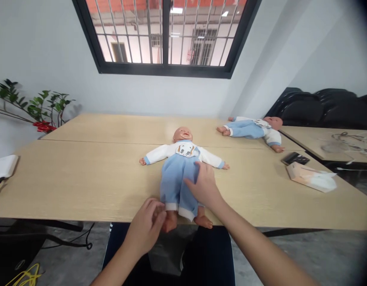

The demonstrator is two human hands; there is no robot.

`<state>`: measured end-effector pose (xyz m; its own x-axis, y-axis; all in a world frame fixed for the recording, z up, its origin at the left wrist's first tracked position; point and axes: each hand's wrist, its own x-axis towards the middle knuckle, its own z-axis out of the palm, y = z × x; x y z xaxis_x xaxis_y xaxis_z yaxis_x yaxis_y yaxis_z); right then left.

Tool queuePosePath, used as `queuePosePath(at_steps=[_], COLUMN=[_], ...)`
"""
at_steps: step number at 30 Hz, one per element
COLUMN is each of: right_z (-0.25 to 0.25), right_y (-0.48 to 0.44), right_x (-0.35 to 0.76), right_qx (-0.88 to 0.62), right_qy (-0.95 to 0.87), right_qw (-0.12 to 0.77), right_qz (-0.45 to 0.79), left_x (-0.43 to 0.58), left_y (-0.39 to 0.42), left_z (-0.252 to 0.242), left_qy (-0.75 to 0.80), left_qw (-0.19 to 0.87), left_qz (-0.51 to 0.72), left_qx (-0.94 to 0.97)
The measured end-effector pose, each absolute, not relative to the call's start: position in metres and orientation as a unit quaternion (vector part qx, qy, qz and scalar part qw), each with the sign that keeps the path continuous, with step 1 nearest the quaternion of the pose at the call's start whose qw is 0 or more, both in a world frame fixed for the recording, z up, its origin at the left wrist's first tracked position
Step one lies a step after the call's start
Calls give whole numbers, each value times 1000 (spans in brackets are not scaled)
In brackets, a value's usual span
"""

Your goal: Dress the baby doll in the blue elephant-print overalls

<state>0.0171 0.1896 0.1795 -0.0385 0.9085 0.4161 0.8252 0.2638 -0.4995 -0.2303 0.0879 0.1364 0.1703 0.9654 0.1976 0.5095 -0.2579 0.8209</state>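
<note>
A baby doll lies on its back on the table, arms spread and feet past the front edge. It wears a white top with blue cuffs and a dog-like face on the chest, plus light blue trousers with white hems. My right hand rests on the trouser leg at the right, thumb and fingers apart. Beside the other hem and bare foot is my left hand, its fingers curved with a gap to the thumb. Its fingertips seem to touch the hem.
A second, similarly dressed doll lies at the back right of the wooden table. A tissue pack and a dark box sit at the right. At the left are a white device and a plant.
</note>
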Motion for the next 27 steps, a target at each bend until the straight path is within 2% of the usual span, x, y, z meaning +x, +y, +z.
queuePosePath(at_steps=[4, 8, 11, 15, 20, 23, 27], right_z=[169, 182, 191, 190, 182, 177, 171], right_y=[174, 177, 179, 186, 194, 192, 190], right_x=[31, 44, 53, 65, 70, 70, 72], right_qx=[-573, -460, -405, -380, -389, -416, -458], right_qy=[-755, -827, -861, -877, -857, -839, -802], right_qw=[280, 259, 238, 249, 298, 307, 331], right_qz=[155, 195, 194, 160, 160, 170, 192], left_x=[-232, -213, -198, -189, -186, -190, -202], left_y=[175, 280, 324, 331, 313, 303, 301], left_z=[148, 157, 159, 158, 161, 164, 163], left_qy=[548, 514, 462, 406, 307, 327, 335], left_qw=[249, 319, 375, 376, 374, 442, 568], left_qz=[449, 444, 386, 348, 368, 381, 334], left_qx=[661, 661, 705, 757, 794, 743, 674])
